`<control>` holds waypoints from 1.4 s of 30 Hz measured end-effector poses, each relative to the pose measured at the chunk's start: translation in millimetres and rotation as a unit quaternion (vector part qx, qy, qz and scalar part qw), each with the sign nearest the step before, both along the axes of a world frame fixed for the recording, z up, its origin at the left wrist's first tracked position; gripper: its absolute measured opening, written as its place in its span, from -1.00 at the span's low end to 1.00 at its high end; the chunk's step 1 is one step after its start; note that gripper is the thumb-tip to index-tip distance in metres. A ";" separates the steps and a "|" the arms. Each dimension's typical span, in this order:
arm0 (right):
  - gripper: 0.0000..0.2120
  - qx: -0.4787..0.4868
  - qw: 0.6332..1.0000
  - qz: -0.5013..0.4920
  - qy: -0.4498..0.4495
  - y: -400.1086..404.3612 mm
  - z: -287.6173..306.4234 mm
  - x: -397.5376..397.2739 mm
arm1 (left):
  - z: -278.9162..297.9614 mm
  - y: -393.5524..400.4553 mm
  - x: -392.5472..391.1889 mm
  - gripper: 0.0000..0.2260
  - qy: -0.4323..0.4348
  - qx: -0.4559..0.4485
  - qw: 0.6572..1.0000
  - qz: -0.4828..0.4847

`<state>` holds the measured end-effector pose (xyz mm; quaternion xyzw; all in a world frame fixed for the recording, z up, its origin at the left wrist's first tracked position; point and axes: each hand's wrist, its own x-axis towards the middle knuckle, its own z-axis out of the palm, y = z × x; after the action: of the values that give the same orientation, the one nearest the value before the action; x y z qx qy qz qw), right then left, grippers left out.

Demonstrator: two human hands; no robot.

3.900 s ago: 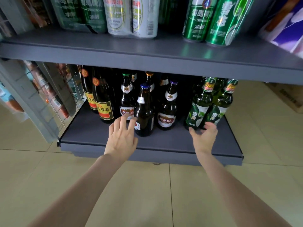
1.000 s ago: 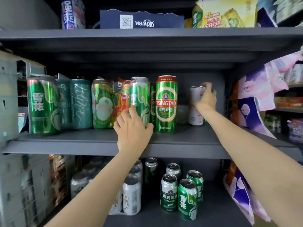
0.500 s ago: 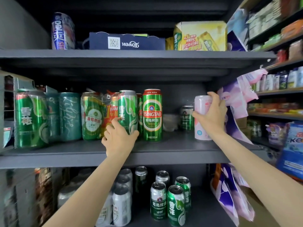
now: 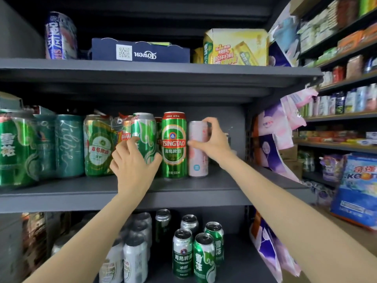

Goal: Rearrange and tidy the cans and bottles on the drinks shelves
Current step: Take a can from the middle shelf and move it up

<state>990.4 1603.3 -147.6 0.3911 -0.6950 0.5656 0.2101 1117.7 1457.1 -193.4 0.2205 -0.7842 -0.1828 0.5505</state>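
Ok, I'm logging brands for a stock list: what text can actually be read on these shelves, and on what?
"TSINGTAO", "500ml": tall green can beside the pink can that the right hand grips.
"Bowen", upside down, with a QR code: navy carton on the top shelf.
"KE...": blue bag, cut off at the frame edge.
Chinese characters on the other cans; small print too blurred.

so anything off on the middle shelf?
Yes. A slim pink can, gripped by the right hand, stands in a row of green beer cans beside the Tsingtao can. Left of it, torn shrink-wrap sticks up between cans.
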 end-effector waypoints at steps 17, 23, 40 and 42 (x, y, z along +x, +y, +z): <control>-0.36 0.228 0.953 -0.186 -0.076 2.7 7.1 -135.9 | -0.1 0.3 -41.9 -0.29 -0.030 -0.239 0.967 0.080; -0.44 0.113 0.986 -0.122 -0.008 34.4 4.9 -64.5 | 2.3 4.1 -36.5 -0.29 -0.053 -0.220 0.972 0.066; -0.37 0.225 0.974 -0.021 0.021 79.9 -198.5 113.7 | -76.9 -28.5 64.2 -0.68 -0.062 -0.243 0.966 0.058; -0.42 0.258 0.963 -0.066 -0.029 64.8 -233.3 95.1 | -88.7 -33.1 67.1 -0.69 -0.071 -0.279 0.954 0.081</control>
<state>1085.5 1668.2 -380.8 0.3689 -0.8473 0.3633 0.1185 1184.8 1424.0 -282.1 0.1332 -0.8203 0.1046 0.5462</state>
